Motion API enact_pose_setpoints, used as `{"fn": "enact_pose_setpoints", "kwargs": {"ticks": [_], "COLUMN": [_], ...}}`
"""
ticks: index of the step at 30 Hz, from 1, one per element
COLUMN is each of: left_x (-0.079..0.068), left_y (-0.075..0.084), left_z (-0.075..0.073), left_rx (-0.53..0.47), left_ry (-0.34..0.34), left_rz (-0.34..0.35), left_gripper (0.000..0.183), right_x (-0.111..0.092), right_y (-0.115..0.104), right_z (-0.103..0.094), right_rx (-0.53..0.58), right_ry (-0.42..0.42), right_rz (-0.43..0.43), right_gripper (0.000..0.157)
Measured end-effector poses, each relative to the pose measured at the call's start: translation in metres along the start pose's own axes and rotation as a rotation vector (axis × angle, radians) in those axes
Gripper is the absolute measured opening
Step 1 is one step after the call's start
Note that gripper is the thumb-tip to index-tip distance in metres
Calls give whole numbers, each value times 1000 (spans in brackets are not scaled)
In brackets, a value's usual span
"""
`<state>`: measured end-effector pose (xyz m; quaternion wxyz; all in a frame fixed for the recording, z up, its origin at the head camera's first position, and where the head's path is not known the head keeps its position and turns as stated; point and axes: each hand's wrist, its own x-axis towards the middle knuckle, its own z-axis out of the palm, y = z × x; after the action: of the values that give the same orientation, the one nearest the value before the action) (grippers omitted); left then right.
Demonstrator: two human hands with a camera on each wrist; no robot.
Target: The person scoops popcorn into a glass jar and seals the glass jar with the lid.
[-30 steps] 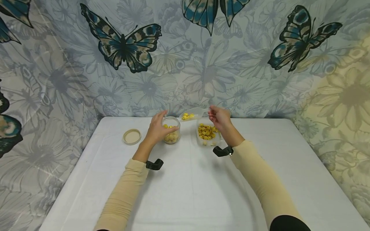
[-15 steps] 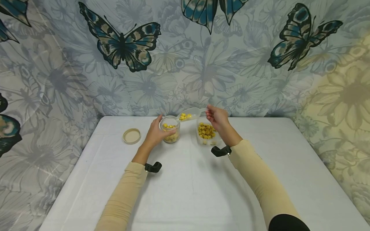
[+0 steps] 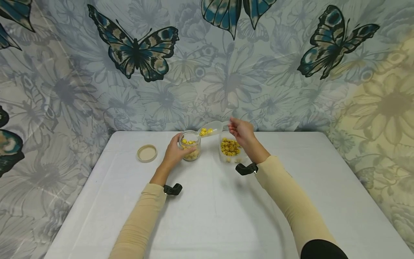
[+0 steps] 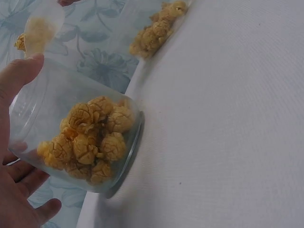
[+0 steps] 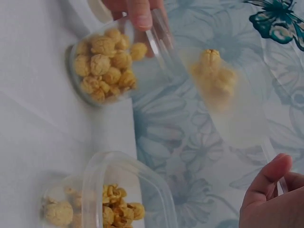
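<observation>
My left hand (image 3: 174, 153) is wrapped round a clear glass jar (image 4: 71, 83) that stands on the table, its thumb on the near side. Round yellow popcorn (image 4: 85, 137) fills the lower part of the jar. Pinched by its handle in my right hand (image 3: 242, 131) is a translucent scoop (image 5: 242, 126). It carries several pieces of popcorn (image 3: 206, 132), and its tip is right at the jar's rim, raised above the table. Below the right hand sits a clear plastic container (image 5: 159, 194) with more popcorn (image 3: 230, 146) in it.
A round pale lid (image 3: 147, 153) lies on the white-covered table (image 3: 207, 212), left of the jar. Behind the far table edge hangs a cloth (image 3: 233, 82) printed with flowers and butterflies. Each wrist wears a black camera, such as the right camera (image 3: 246, 169).
The right hand has moved slightly left, bringing the loaded scoop from behind the jar to its rim. The left hand's fingers have closed in round the jar.
</observation>
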<state>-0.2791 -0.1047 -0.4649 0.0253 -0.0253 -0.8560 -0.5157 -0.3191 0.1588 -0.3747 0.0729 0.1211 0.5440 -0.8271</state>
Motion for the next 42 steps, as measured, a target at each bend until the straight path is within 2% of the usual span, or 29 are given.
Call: {"fn": "enact_pose_setpoints", "kwargs": {"ticks": [3, 10, 14, 19, 28, 31, 36, 42], "left_x": [-1, -3, -4, -3, -1, -1, -1, -1], "left_y": [0, 0, 0, 0, 0, -1, -1, 0], "left_z": [0, -3, -8, -10, -4, -2, 0, 0], "left_rx": [14, 32, 21, 30, 27, 33, 31, 28], "left_ry": [7, 6, 22, 17, -7, -10, -12, -12], "left_rz": [0, 0, -11, -1, -12, -13, -19, -13], "left_gripper": [93, 92, 93, 92, 92, 91, 91, 91], "right_x": [-2, -11, -15, -17, -15, -14, -12, -12], "right_y": [-3, -10, -14, -20, -19, -19, -19, -19], "right_z": [4, 25, 42, 51, 40, 35, 30, 27], "right_rx": [-34, -185, -274, -296, -308, -278, -226, -200], "right_ry": [13, 46, 47, 46, 48, 35, 11, -6], "right_rz": [-11, -112, -203, -254, -218, -204, -187, -166], "right_gripper": [14, 37, 33, 29, 38, 35, 17, 13]}}
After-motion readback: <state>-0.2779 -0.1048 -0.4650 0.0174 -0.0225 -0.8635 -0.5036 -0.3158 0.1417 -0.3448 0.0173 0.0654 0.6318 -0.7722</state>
